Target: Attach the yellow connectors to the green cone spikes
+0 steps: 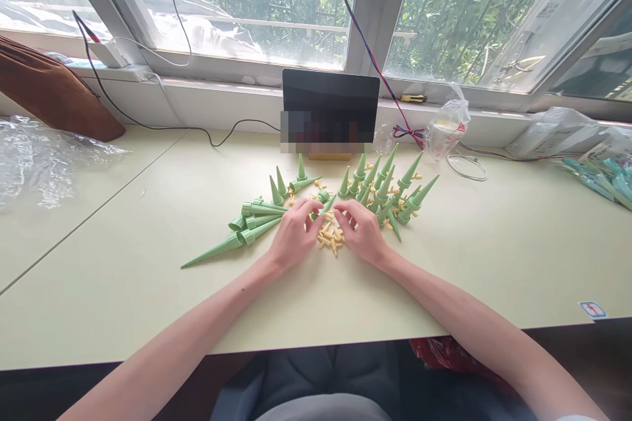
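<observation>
My left hand [296, 230] is closed, its thumb and fingers curled about a green plastic spike [326, 202] whose pointed end shows beyond the fingertips. My right hand [361, 231] faces it a short way off, thumb and fingers pinched together; what they hold is too small to make out. Below and between the hands lies a small pile of yellow valve-like pieces [330, 240]. Left of my left hand, several hollow green spikes [257, 220] lie in a heap. Beyond my right hand stands a cluster of green spikes with yellow pieces fitted [382, 187].
A tablet [330, 105] leans on a wooden stand behind the spikes. Clear plastic wrap [44, 158] and a brown bag [54, 89] lie at the left. Plastic bags [557, 131] and teal strips [605, 181] are at the right. A black cable [178, 127] crosses the tabletop.
</observation>
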The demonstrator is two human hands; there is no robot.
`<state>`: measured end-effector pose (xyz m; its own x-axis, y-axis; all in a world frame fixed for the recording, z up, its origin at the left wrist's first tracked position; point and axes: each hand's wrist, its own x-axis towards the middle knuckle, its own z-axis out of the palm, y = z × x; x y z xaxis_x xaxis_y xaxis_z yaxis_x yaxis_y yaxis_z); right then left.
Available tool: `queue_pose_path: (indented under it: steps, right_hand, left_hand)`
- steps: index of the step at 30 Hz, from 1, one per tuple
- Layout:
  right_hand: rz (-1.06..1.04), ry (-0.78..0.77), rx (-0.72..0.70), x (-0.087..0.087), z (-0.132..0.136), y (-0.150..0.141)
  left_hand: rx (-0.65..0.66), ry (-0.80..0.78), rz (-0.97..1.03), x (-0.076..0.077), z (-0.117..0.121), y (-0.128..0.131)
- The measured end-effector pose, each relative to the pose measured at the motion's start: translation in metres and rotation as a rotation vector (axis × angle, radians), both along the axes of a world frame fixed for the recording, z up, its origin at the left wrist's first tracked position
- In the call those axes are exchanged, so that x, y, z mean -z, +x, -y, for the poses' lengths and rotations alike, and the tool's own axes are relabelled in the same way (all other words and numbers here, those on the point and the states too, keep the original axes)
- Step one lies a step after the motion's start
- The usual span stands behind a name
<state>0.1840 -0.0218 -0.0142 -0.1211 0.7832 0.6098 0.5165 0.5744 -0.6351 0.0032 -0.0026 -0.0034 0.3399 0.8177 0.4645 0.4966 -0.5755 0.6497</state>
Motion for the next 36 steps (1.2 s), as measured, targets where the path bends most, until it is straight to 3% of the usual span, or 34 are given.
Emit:
queue_pose_path:
  steps: [6, 11, 18, 36]
  right_hand:
    - [-0.041, -0.030, 0.071, 0.0004, 0.0001, -0.0010]
    - [-0.048, -0.046, 0.072, -0.0003, 0.0007, -0.0018]
    - [-0.041, -0.050, 0.069, -0.0009, 0.0012, -0.0017]
    - [-0.078, -0.010, 0.108, -0.0012, 0.0019, -0.0020]
  left_hand:
    - [-0.145, 0.010, -0.116, -0.0004, -0.0037, -0.0040]
    - [-0.184, -0.048, -0.263, -0.0025, -0.0014, -0.0031]
    - [-0.193, -0.116, -0.323, -0.0039, -0.0017, -0.0027]
    - [-0.139, -0.035, -0.183, -0.0002, -0.0028, -0.0034]
